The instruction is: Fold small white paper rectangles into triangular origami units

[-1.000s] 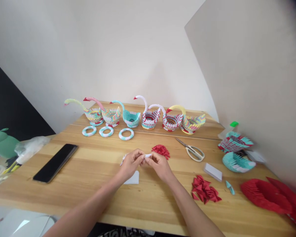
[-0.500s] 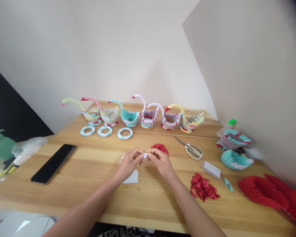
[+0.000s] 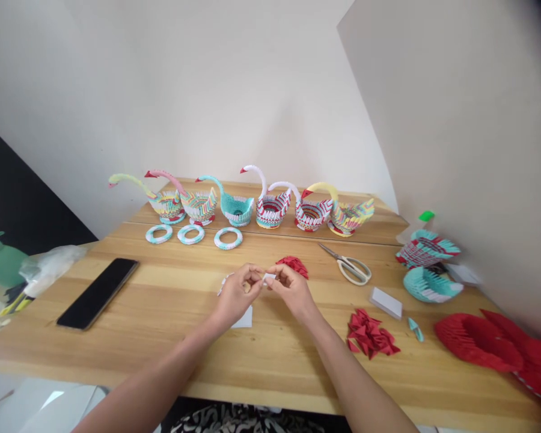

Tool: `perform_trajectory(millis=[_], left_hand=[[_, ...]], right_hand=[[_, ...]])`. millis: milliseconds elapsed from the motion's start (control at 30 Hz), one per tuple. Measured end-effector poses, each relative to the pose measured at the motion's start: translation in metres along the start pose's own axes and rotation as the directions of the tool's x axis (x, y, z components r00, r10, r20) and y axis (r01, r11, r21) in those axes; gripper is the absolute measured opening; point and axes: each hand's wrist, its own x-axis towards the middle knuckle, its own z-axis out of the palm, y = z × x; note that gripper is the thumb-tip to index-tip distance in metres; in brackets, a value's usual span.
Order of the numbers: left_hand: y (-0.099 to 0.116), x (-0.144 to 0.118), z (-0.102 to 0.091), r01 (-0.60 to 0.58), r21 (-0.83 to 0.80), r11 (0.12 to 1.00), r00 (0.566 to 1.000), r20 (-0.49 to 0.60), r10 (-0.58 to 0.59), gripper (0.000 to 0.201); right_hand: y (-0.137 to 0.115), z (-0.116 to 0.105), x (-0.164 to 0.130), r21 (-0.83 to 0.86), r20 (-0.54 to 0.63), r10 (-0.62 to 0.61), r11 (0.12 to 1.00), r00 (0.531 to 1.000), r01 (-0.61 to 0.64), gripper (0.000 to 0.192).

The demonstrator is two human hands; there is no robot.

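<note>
Two hands meet over the wooden table (image 3: 162, 337): the left hand (image 3: 235, 296) and right hand (image 3: 292, 290) pinch a small folded white paper piece (image 3: 268, 278) between their fingertips. Just beyond the right hand lies a pile of red folded paper pieces (image 3: 293, 265); beneath the left, a white paper slip (image 3: 244, 319).

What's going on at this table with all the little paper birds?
A person sits at a wooden table, pinching a small white paper piece between the left hand and right hand, just above the tabletop. Behind the hands stands a row of paper swans, with three paper rings in front of them. Loose red folded pieces, scissors and a phone lie around.
</note>
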Motion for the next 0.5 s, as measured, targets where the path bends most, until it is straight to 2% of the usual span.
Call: perform_trajectory(millis=[133,300,400,500], left_hand=[[-0.004,0.0029,-0.0017,0.07,-0.165,0.984,0.997,0.028,-0.066,0.019],[-0.0074,0.0068,-0.0053,0.198,-0.426,0.883,0.979,0.13,-0.157,0.026],[-0.0097,0.0071,-0.0056,0.196,-0.465,0.863,0.978,0.152,-0.141,0.026],[-0.0095,0.006,-0.0044,0.156,-0.429,0.89,0.986,0.121,-0.114,0.022]], right_hand=[[-0.0067,0.0004,-0.0018,0.039,0.034,-0.003,0.999,0.999,0.002,0.019],[-0.0113,-0.0004,-0.0021,0.045,0.028,0.007,0.999,1.0,-0.009,0.02],[-0.011,-0.0005,-0.0018,0.036,0.017,0.006,0.999,1.0,-0.006,0.022],[-0.0105,-0.0004,-0.0016,-0.003,-0.004,-0.004,1.0,1.0,0.004,0.023]])
